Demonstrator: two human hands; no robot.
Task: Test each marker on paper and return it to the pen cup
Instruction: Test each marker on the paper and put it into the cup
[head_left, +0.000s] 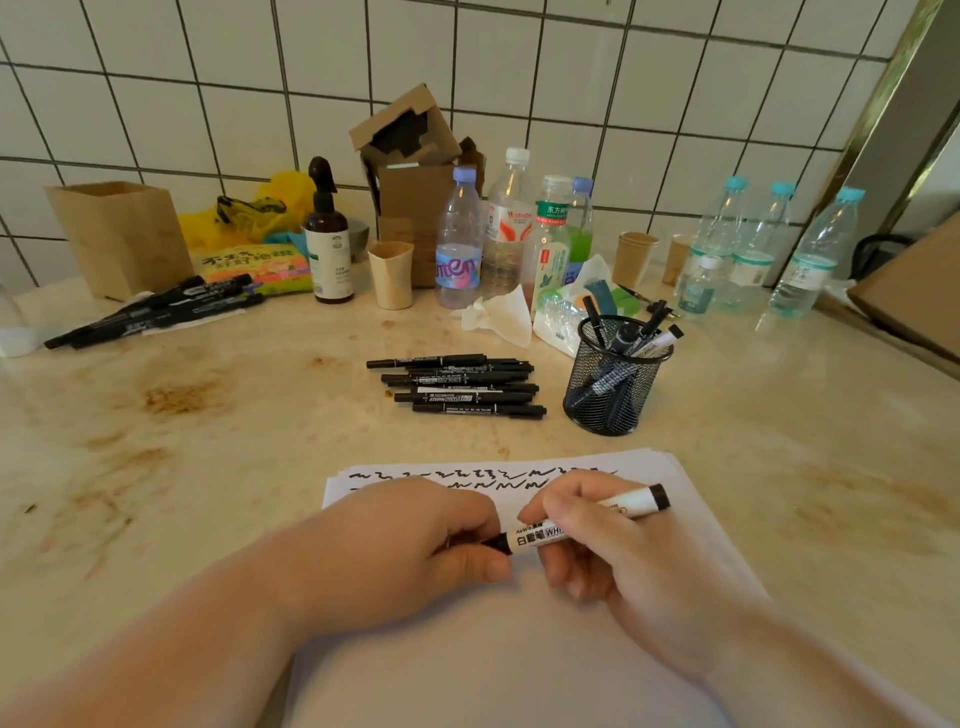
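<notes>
Marker: white-barrelled marker (582, 525), light, rigid, smooth; held level over the paper (691, 519) near the tabletop's front edge.
Left hand (415, 540): fingers pinched on the black cap end.
Right hand (623, 551): curled round the mid-barrel, the best hold.
Pen cup (613, 379): mesh, right of centre, behind the paper.
Loose markers (457, 384): piled just left of the cup.

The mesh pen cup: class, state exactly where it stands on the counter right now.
In the head view, the black mesh pen cup stands right of centre, just right of the pile of black markers and beyond the paper.
</notes>
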